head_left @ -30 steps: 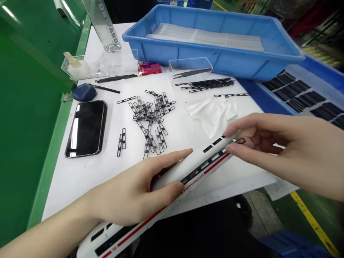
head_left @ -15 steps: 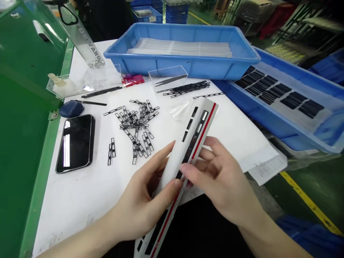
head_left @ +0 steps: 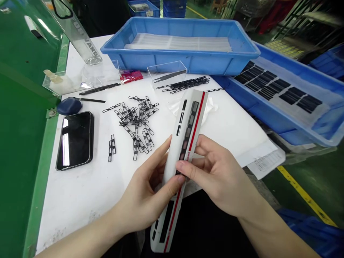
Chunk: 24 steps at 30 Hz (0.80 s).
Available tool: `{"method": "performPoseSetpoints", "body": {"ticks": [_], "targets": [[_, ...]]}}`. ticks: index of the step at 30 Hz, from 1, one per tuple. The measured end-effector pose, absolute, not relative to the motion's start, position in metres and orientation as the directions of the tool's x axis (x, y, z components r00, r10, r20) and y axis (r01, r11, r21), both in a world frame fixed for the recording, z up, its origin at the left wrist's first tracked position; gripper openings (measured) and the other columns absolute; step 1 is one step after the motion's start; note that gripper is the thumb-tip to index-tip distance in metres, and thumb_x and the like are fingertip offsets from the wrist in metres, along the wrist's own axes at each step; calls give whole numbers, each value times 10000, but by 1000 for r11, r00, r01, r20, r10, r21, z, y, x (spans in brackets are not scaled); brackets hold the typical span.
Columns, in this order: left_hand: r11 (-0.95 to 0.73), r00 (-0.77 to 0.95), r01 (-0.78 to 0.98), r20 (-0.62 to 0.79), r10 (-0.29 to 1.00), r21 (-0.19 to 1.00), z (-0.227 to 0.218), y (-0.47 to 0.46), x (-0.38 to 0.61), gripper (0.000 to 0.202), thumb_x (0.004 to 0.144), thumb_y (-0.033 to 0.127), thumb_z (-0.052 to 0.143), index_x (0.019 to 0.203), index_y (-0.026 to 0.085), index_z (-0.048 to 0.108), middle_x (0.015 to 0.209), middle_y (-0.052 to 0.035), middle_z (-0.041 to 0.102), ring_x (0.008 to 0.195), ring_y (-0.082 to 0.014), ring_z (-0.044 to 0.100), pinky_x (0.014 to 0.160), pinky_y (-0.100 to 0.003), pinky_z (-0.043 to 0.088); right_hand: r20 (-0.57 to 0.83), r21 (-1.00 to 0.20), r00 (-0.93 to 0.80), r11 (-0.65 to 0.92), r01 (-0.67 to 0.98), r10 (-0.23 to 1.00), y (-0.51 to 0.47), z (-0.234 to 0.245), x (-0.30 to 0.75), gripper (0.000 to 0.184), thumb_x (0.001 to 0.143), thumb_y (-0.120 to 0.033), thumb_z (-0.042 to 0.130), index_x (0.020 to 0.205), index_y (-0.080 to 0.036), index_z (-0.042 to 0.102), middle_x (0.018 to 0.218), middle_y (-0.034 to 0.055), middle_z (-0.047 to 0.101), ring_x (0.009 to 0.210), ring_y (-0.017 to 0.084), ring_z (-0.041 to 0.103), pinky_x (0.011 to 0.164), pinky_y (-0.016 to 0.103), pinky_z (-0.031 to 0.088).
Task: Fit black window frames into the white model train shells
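Left hand (head_left: 146, 195) and right hand (head_left: 217, 175) both closed around upright white model train car (head_left: 188, 125), lower center frame.

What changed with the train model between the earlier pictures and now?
The white train model has swung from lying across the person's front to pointing away from them, held between the left hand and the right hand. The right fingers no longer pinch the small black frame at its far end; that frame is not visible now. The pile of black frames, phone and blue tray stayed put.
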<state>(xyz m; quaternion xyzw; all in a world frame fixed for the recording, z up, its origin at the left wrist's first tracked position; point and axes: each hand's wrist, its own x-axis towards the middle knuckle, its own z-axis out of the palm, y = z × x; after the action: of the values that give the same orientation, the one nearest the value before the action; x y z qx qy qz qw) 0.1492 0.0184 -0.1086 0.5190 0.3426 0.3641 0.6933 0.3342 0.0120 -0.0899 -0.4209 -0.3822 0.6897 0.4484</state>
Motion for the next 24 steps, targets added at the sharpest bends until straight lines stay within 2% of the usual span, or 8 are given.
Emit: {"method": "performPoseSetpoints", "body": {"ticks": [3, 7, 11, 15, 18, 20, 24], "targets": [[230, 488, -193, -110, 866, 954, -109, 18, 149, 624, 1034, 196, 694, 1596, 339, 463, 1577, 1, 624, 1449, -217, 587, 1189, -283, 509, -212, -910, -250, -284, -302, 945, 15, -91, 335, 236, 916, -146, 788, 1099, -270, 706, 1187, 11, 782, 879, 192, 792, 771, 291, 667], [241, 475, -198, -121, 871, 950, -109, 18, 150, 607, 1022, 203, 717, 1564, 385, 514, 1593, 34, 605, 1472, -234, 562, 1179, -291, 519, -162, -926, -174, -211, -312, 971, 21, -89, 338, 228, 889, -160, 823, 1088, -259, 774, 1186, 36, 797, 1034, 265, 788, 749, 311, 678], [228, 440, -167, -135, 888, 959, -109, 18, 151, 614, 1022, 229, 721, 1578, 369, 501, 1602, 20, 597, 1479, -233, 554, 1209, -290, 484, -166, -924, -181, -217, -315, 969, 27, -87, 338, 231, 898, -214, 826, 1117, -273, 784, 1193, 36, 797, 934, 250, 794, 654, 310, 659], [180, 454, -109, -112, 884, 978, -107, 17, 150, 634, 1027, 234, 707, 1598, 376, 470, 1610, 14, 589, 1464, -236, 571, 1197, -302, 501, -121, -940, -112, -150, -307, 986, 33, -89, 340, 185, 860, -264, 871, 1023, -239, 786, 1027, 32, 819, 918, 235, 786, 815, 349, 665], [137, 449, -73, -90, 889, 988, -109, 16, 149, 637, 1023, 232, 707, 1598, 372, 472, 1603, 10, 597, 1473, -252, 562, 1217, -343, 494, -102, -942, -77, -121, -312, 992, 37, -91, 342, 185, 831, -318, 895, 923, -214, 772, 919, 33, 814, 828, 221, 778, 745, 330, 661], [126, 442, -54, -89, 893, 991, -112, 16, 148, 638, 1025, 232, 699, 1601, 378, 466, 1616, 12, 582, 1487, -265, 546, 1244, -388, 471, -127, -937, -88, -149, -317, 988, 40, -94, 343, 200, 826, -336, 897, 922, -210, 775, 913, 35, 813, 814, 218, 778, 725, 323, 660], [96, 468, -25, -73, 881, 995, -116, 14, 146, 682, 1027, 222, 686, 1624, 409, 416, 1661, 27, 523, 1518, -279, 505, 1286, -441, 417, -42, -927, -50, -58, -370, 998, 44, -97, 348, 183, 866, -314, 866, 1013, -228, 799, 985, 31, 820, 937, 221, 784, 890, 360, 656]]}}
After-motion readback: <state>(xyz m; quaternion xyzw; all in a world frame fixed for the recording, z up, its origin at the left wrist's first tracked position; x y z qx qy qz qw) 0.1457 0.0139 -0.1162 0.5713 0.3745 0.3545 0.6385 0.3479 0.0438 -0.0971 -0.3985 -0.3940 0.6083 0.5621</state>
